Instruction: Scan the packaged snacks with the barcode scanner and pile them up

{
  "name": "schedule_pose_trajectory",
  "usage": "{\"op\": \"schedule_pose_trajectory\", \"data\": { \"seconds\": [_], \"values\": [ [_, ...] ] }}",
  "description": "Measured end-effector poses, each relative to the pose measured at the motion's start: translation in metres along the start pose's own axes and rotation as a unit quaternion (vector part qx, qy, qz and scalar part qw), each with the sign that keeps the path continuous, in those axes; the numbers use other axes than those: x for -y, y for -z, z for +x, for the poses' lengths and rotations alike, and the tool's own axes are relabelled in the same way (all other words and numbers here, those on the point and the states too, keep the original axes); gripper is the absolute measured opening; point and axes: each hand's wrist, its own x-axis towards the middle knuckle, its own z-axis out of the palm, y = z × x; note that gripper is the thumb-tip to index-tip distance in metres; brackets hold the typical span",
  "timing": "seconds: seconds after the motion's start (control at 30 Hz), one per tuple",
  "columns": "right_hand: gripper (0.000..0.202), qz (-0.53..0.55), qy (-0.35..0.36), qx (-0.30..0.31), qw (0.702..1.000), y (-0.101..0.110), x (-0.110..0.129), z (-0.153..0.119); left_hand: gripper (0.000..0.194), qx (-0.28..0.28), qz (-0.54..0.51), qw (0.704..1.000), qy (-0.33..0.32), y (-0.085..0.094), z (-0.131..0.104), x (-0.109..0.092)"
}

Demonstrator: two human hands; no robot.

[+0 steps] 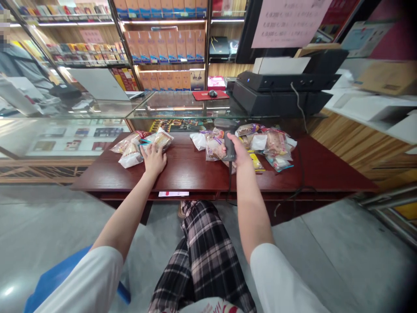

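Head cam, 12 being straight ahead: on the dark red table, left hand at 11 rests spread-fingered on a striped wrapped pack by the left pile, can't tell if it's pinching; right hand, between 12 and 1, is wrapped round the handle of a corded scanner over bagged packs running 12 to 1, contact unclear, glass counter beyond at 12. Reads as scanning pack by pack; next move probably calls for squaring one pack's code to the scanner nose.
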Motion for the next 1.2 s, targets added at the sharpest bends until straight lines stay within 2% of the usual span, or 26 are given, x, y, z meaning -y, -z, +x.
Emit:
{"op": "schedule_pose_trajectory", "data": {
  "seconds": [0.07, 0.13, 0.27, 0.43, 0.6, 0.7, 0.8, 0.93, 1.03, 1.1, 1.2],
  "values": [
    [0.033, 0.008, 0.031, -0.038, 0.999, 0.012, 0.009, -0.005, 0.048, -0.010, -0.002, 1.000, -0.010, 0.002, 0.000, -0.001],
    [0.030, 0.020, 0.030, -0.060, 0.998, 0.023, 0.010, -0.009, 0.051, -0.023, -0.007, 1.000, -0.016, 0.004, -0.001, -0.003],
    [0.026, 0.034, -0.004, -0.049, 0.998, 0.032, -0.004, -0.007, 0.053, -0.034, -0.021, 0.998, -0.039, 0.009, -0.002, -0.008],
    [0.025, 0.058, -0.014, -0.049, 0.997, 0.025, -0.015, 0.004, 0.044, -0.013, -0.052, 0.994, -0.095, 0.008, 0.000, -0.007],
    [0.020, 0.105, -0.021, -0.012, 0.994, 0.008, -0.022, 0.022, 0.038, 0.072, -0.112, 0.980, -0.150, 0.004, 0.006, -0.013],
    [0.021, 0.123, -0.030, 0.001, 0.992, -0.007, -0.030, 0.035, 0.038, 0.143, -0.199, 0.961, -0.125, -0.002, 0.013, -0.035],
    [0.021, 0.148, -0.032, 0.006, 0.988, -0.025, -0.040, 0.046, 0.044, 0.200, -0.282, 0.936, -0.062, -0.013, 0.020, -0.065],
    [0.022, 0.190, -0.055, 0.031, 0.980, -0.039, -0.043, 0.051, 0.053, 0.227, -0.316, 0.920, 0.050, -0.028, 0.023, -0.091],
    [0.021, 0.198, -0.082, 0.074, 0.974, -0.032, -0.033, 0.046, 0.052, 0.218, -0.294, 0.926, 0.096, -0.031, 0.020, -0.097],
    [0.020, 0.179, -0.101, 0.103, 0.973, -0.019, -0.025, 0.039, 0.049, 0.213, -0.282, 0.931, 0.097, -0.029, 0.017, -0.097],
    [0.022, 0.145, -0.100, 0.113, 0.978, 0.005, -0.019, 0.028, 0.049, 0.216, -0.274, 0.933, 0.090, -0.023, 0.015, -0.098]
  ]
}}
